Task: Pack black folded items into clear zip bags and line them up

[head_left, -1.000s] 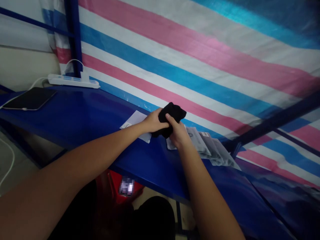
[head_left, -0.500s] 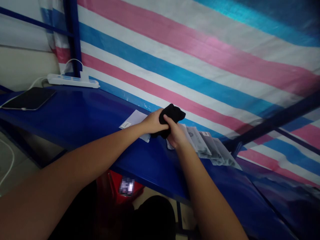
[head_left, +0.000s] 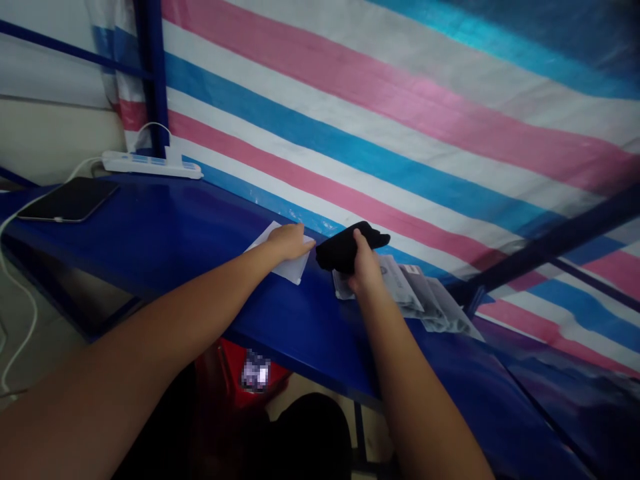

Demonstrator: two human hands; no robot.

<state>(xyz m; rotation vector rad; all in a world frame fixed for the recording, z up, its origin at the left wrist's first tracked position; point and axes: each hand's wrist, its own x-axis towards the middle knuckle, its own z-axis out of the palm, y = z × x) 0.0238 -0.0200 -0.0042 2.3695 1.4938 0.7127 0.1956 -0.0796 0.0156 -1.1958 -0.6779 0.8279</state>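
**Black cloth bundle and packets on blue bench, head view**

Hidden or unclear: the fingertips of the right hand [head_left: 364, 267] were buried in the black cloth bundle [head_left: 345, 247]; what kind of garment it was could not be told. The lower centre of the frame was dark, with only a red object [head_left: 235, 373] bearing a blurred patch, cut off by the bench edge. The far packets dissolved into shadow at centre right.

Materials and shapes: the bundle was soft, matt black fabric, rolled into a short lump, held just above the blue table [head_left: 165, 233] at frame centre, in front of the striped tarpaulin [head_left: 400, 100]. The right hand was closed around it, thumb on top. The left hand [head_left: 290, 241] lay flat, fingers together, pressing on a white flat packet [head_left: 287, 263] just left of the bundle, apart from the cloth. A fanned row of clear plastic packets [head_left: 420, 293] lay right of the right hand. The table was glossy blue; the tarpaulin was woven, in pink, blue and white bands.

Upper left: a white power strip [head_left: 150, 163] with cable, and a dark tablet [head_left: 70, 200], screen off.

Writing: print on the packets was too small to read.
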